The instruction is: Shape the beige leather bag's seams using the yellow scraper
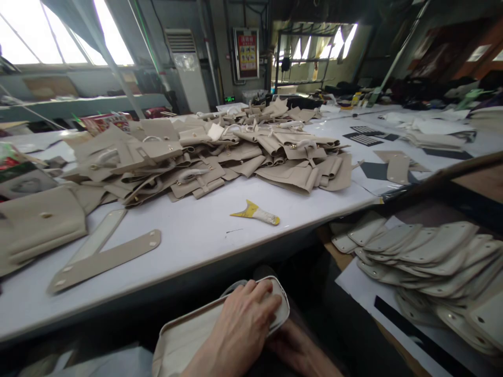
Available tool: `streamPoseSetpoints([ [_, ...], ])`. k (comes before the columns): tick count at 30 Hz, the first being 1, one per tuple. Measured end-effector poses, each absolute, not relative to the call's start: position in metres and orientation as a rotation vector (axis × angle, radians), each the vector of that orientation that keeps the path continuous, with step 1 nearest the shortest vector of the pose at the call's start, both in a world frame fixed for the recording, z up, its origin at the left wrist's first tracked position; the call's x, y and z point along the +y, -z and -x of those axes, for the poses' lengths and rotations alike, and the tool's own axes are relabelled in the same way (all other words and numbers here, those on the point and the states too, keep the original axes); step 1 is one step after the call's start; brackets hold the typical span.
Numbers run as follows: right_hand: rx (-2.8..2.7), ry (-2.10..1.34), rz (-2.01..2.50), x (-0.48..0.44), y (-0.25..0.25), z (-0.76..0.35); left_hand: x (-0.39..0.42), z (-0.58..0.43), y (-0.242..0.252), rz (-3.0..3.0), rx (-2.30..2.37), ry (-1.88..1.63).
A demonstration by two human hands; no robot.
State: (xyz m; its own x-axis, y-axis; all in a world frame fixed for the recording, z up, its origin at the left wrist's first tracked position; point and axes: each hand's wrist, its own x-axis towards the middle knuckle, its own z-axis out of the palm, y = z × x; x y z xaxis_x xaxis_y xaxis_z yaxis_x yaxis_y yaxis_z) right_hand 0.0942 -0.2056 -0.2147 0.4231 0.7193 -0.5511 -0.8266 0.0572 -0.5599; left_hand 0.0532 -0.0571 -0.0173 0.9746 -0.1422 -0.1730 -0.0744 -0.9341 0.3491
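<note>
Below the table edge, in my lap, is a beige bag part [188,330] with a rounded end, a raised rim and a grey loop, perhaps a handle, on its far side. My left hand [245,319] lies over its right end, fingers bent and pressed down on it. Lower and to the right, my right hand [293,345] is against the underside of that same end; its fingers are hidden and somewhat blurred. On the table ahead lies a small forked tool with a yellow tip [257,212], touched by neither hand.
Beige bag pieces with handles [236,152] are heaped along the white table [188,230]. Two long strips [110,259] and a beige flap piece [43,222] lie at left. Stacked pale panels with metal studs [428,262] stand low on my right, beside a black strip [416,335].
</note>
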Motion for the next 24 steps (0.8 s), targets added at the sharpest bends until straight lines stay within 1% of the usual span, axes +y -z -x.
streamPoseSetpoints([
  [3, 0.211, -1.133, 1.093, -0.227, 0.21, -0.106, -0.058, -0.051, 0.019, -2.794, -0.177, 0.225],
  [5, 0.222, -1.045, 1.204, -0.237, 0.195, -0.118, -0.059, -0.049, 0.022, -2.803, -0.178, 0.188],
  [8, 0.012, -0.957, 1.381, -0.236, 0.148, -0.136, -0.056, -0.046, 0.027, -2.769, -0.179, 0.161],
  [11, -0.41, -0.923, 1.699, -0.225, 0.097, -0.145, -0.051, -0.044, 0.032, -2.715, -0.184, 0.15],
  [13, -0.557, -0.902, 1.872, -0.219, 0.075, -0.146, -0.048, -0.044, 0.035, -2.683, -0.187, 0.155],
  [18, -0.663, -0.872, 2.118, -0.214, 0.062, -0.146, -0.044, -0.045, 0.035, -2.61, -0.229, 0.175],
  [24, -0.813, -0.583, 2.372, -0.204, 0.059, -0.139, -0.042, -0.047, 0.04, -2.61, -0.236, 0.195],
])
